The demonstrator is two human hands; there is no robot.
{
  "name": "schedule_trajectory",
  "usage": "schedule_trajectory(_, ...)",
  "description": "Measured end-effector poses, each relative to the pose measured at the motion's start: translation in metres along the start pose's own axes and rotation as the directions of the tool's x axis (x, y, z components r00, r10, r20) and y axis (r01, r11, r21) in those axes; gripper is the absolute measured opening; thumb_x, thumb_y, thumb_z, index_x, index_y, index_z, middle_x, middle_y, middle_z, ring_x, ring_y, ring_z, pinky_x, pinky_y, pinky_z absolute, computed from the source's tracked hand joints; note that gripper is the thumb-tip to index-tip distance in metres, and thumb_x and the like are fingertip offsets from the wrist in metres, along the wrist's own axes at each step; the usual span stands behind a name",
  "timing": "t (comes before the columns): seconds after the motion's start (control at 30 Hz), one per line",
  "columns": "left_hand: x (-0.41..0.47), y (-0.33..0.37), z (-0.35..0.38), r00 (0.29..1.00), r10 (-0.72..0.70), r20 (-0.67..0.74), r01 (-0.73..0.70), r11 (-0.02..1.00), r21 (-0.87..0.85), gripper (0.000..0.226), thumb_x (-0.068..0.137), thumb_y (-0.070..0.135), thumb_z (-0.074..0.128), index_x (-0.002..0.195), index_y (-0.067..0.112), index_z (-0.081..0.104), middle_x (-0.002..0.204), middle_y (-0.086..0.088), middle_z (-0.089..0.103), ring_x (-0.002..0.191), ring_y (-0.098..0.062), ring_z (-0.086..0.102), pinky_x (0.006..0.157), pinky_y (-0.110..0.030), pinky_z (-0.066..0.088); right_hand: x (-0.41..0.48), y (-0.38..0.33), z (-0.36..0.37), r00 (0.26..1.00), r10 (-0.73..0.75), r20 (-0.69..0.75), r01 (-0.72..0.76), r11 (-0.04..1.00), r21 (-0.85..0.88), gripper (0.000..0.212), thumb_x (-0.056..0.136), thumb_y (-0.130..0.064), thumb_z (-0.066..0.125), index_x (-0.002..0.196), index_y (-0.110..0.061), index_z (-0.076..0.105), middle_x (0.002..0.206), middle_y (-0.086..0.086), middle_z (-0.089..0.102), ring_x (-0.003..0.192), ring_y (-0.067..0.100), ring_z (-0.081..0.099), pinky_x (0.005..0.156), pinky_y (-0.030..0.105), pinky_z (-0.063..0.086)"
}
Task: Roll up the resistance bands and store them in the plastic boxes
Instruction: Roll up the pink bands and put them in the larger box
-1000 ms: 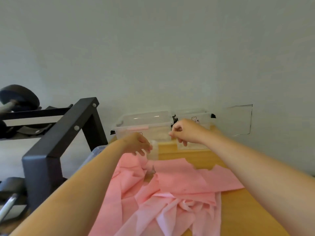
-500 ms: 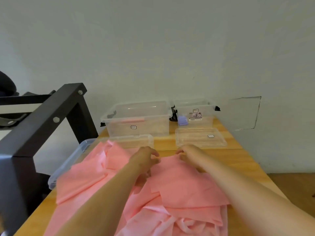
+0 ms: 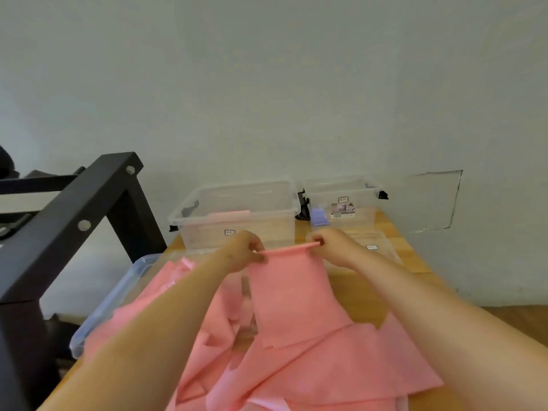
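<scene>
Light wooden table (image 3: 415, 256) is standing against a pale wall, and at its near end a loose pile of pink bands (image 3: 341, 369) is lying flat and overlapping, covering most of the wood. Two bare forearms are reaching over this pile from the near side. Between them one pink band (image 3: 287, 292) is rising from the pile, with its lower part lying on the heap and its upper part held up in the air. The left hand (image 3: 241, 250) is pinching the top left corner of this band with curled fingers and thumb, and the right hand (image 3: 335, 247) is pinching the top right corner in the same way. The top edge (image 3: 289, 250) between the two hands is looking like a thin roll. At the left edge of the table a bluish clear plastic piece (image 3: 118, 298), lid or tray I cannot tell, is lying partly under the pile. Beyond the right hand a clear lid (image 3: 379, 247) is lying flat on the wood. Behind the hands a large clear box (image 3: 237, 221) is standing open with something pink (image 3: 229, 215) inside. Just beside it, to the right, a smaller clear box (image 3: 344, 200) is standing with a purple thing (image 3: 319, 216) in it. A black metal frame (image 3: 74, 221) is standing to the left of the table.
</scene>
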State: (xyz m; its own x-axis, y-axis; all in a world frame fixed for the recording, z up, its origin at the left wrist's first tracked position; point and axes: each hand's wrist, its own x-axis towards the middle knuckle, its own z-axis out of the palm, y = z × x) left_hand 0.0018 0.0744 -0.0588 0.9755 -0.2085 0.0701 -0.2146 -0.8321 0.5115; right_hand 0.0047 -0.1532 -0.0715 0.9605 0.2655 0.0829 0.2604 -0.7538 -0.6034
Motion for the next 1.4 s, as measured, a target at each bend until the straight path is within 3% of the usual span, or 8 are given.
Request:
schedule_trajectory(0.3, 0.023, 0.082, -0.129, 0.945, 0.089, -0.315, -0.125, 0.988, -0.095, 0.005, 0.085, 0.009, 0.069, 0.080, 0.009, 0.067, 0.063, 0.004, 0.057, 0.055, -0.006, 0.048, 0.049, -0.017, 0.040, 0.025, -0.080, -0.117, 0.921, -0.127, -0.368, 0.162, 0.985, 0.065, 0.018, 0.081, -0.006, 0.058, 0.064, -0.012, 0.056, 0.072, 0.012, 0.058, 0.069, 0.021, 0.053, 0.064, 0.035, 0.043)
schedule_trajectory(0.43, 0.024, 0.116, -0.180, 0.887, 0.141, -0.439, -0.199, 0.976, -0.087, 0.005, 0.084, 0.013, 0.071, 0.079, 0.012, 0.069, 0.064, 0.003, 0.059, 0.054, -0.008, 0.050, 0.056, -0.023, 0.039, 0.025, -0.113, -0.166, 0.860, -0.172, -0.480, 0.241, 0.967, 0.085, 0.010, 0.082, -0.007, 0.060, 0.074, -0.005, 0.063, 0.072, 0.006, 0.059, 0.072, 0.023, 0.056, 0.069, 0.038, 0.048)
schedule_trajectory(0.57, 0.020, 0.160, -0.229, 0.792, 0.185, -0.582, -0.279, 0.957, -0.075, 0.004, 0.086, 0.011, 0.067, 0.087, 0.010, 0.071, 0.070, -0.002, 0.062, 0.058, -0.017, 0.056, 0.056, -0.024, 0.047, 0.022, -0.153, -0.216, 0.771, -0.213, -0.601, 0.294, 0.955, 0.038, 0.015, 0.082, -0.008, 0.060, 0.070, -0.018, 0.062, 0.067, -0.002, 0.058, 0.072, 0.022, 0.059, 0.072, 0.038, 0.052)
schedule_trajectory(0.77, 0.013, 0.212, -0.287, 0.638, 0.246, -0.729, -0.426, 0.902, -0.068, 0.009, 0.083, 0.006, 0.066, 0.087, 0.012, 0.072, 0.085, -0.005, 0.068, 0.080, -0.017, 0.060, 0.079, -0.028, 0.050, 0.016, -0.206, -0.279, 0.609, -0.226, -0.760, 0.380, 0.925, 0.029, 0.014, 0.083, -0.009, 0.059, 0.078, -0.021, 0.066, 0.080, -0.002, 0.064, 0.080, 0.022, 0.063, 0.073, 0.033, 0.051)
schedule_trajectory(0.9, 0.006, 0.204, -0.289, 0.772, 0.254, -0.583, -0.413, 0.897, -0.156, 0.005, 0.084, 0.007, 0.068, 0.086, 0.011, 0.069, 0.082, -0.006, 0.066, 0.079, -0.020, 0.061, 0.077, -0.036, 0.054, 0.012, -0.197, -0.281, 0.738, -0.189, -0.648, 0.361, 0.921, 0.143, 0.011, 0.081, -0.003, 0.060, 0.080, -0.012, 0.067, 0.082, 0.007, 0.064, 0.082, 0.026, 0.063, 0.079, 0.040, 0.054)
schedule_trajectory(1.03, -0.002, 0.166, -0.253, 0.906, 0.222, -0.360, -0.299, 0.938, -0.173, 0.006, 0.085, 0.008, 0.069, 0.084, 0.014, 0.068, 0.080, -0.002, 0.064, 0.078, -0.015, 0.058, 0.066, -0.028, 0.050, 0.001, -0.163, -0.247, 0.903, -0.148, -0.404, 0.240, 0.952, 0.188, 0.007, 0.083, -0.002, 0.065, 0.089, -0.004, 0.066, 0.078, 0.007, 0.062, 0.076, 0.018, 0.058, 0.071, 0.030, 0.049)
schedule_trajectory(1.27, -0.001, 0.117, -0.193, 0.971, 0.137, -0.197, -0.174, 0.967, -0.186, 0.006, 0.085, 0.006, 0.068, 0.084, 0.012, 0.068, 0.085, -0.004, 0.065, 0.081, -0.016, 0.059, 0.065, -0.027, 0.049, 0.000, -0.116, -0.183, 0.962, -0.075, -0.261, 0.136, 0.965, 0.224, 0.011, 0.085, 0.001, 0.062, 0.093, -0.001, 0.068, 0.081, 0.006, 0.064, 0.074, 0.015, 0.060, 0.069, 0.026, 0.046)
schedule_trajectory(1.4, -0.005, 0.090, -0.167, 0.997, 0.067, 0.035, -0.058, 0.978, -0.201, 0.008, 0.084, 0.005, 0.069, 0.084, 0.012, 0.070, 0.087, -0.004, 0.067, 0.080, -0.014, 0.061, 0.070, -0.027, 0.051, -0.007, -0.093, -0.158, 0.997, -0.031, -0.064, 0.047, 0.961, 0.271, 0.014, 0.085, 0.000, 0.065, 0.098, -0.003, 0.066, 0.083, 0.005, 0.063, 0.074, 0.011, 0.060, 0.075, 0.023, 0.051)
